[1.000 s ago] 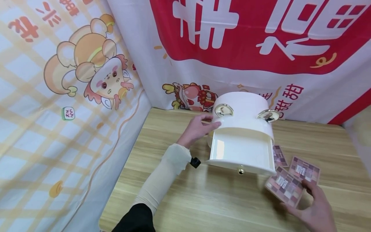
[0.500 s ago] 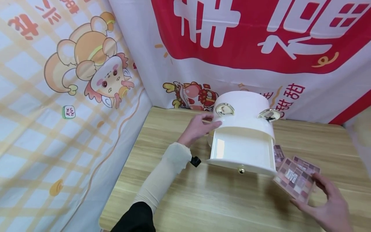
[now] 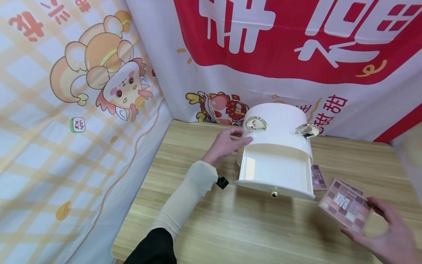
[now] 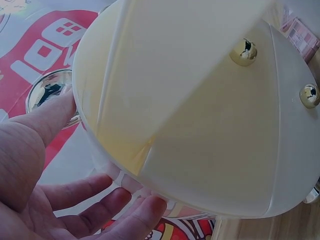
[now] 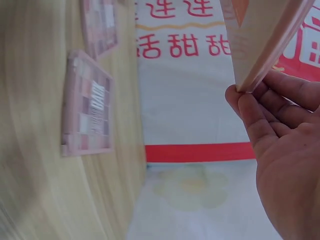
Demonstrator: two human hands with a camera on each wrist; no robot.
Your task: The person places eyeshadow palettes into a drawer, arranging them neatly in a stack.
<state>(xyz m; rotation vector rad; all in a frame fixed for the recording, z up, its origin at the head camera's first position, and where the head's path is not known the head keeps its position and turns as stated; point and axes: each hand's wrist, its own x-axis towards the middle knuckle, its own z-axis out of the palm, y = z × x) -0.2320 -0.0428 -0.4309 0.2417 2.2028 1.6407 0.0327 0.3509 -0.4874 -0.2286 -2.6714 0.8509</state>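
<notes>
My left hand [image 3: 227, 145] holds the side of a white rounded storage box [image 3: 276, 114], thumb at the front edge and fingers toward the back. Its drawer [image 3: 277, 167] is pulled out, with nothing in it. In the left wrist view the fingertips meet the curved rim of the box [image 4: 215, 150]. My right hand [image 3: 390, 233] pinches a pink checkered makeup palette [image 3: 346, 206] by its edge, raised over the table at the right. A second palette [image 5: 90, 105] lies on the table, partly hidden behind the held one in the head view.
Close against the box's right side lies a third palette [image 3: 318, 178]. Gold ring pieces [image 3: 255, 124] stick out from the box front, and a gold knob [image 3: 274, 194] sits on the drawer. A printed cloth [image 3: 211, 77] hangs behind the wooden table [image 3: 263, 231].
The right hand has moved to the right with its palette, uncovering more of the palette beside the box. My left hand stays at the box, and the drawer has not moved.
</notes>
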